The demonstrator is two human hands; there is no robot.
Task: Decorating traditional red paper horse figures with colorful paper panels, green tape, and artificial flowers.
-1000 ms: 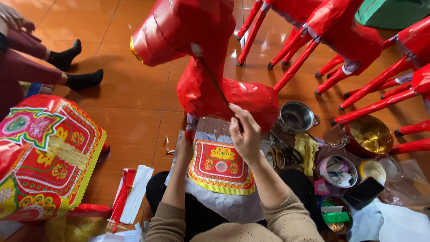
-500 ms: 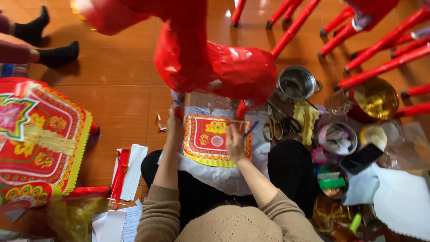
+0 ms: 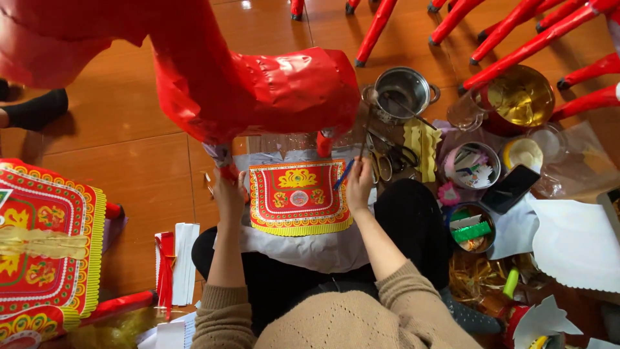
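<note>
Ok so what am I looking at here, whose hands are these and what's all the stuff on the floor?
This is one view from a camera worn on a person's head, looking down. They sit on a wooden floor under a red paper horse figure. The left hand rests at the edge of a red and yellow decorated panel on their lap. The right hand holds a thin blue tool, probably a brush, at its other edge. Nearby sit a metal pot, scissors and small bowls of scraps.

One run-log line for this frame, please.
left hand: on edge of patterned red panel | right hand: holding blue brush | above: red paper horse | right: metal pot
</note>
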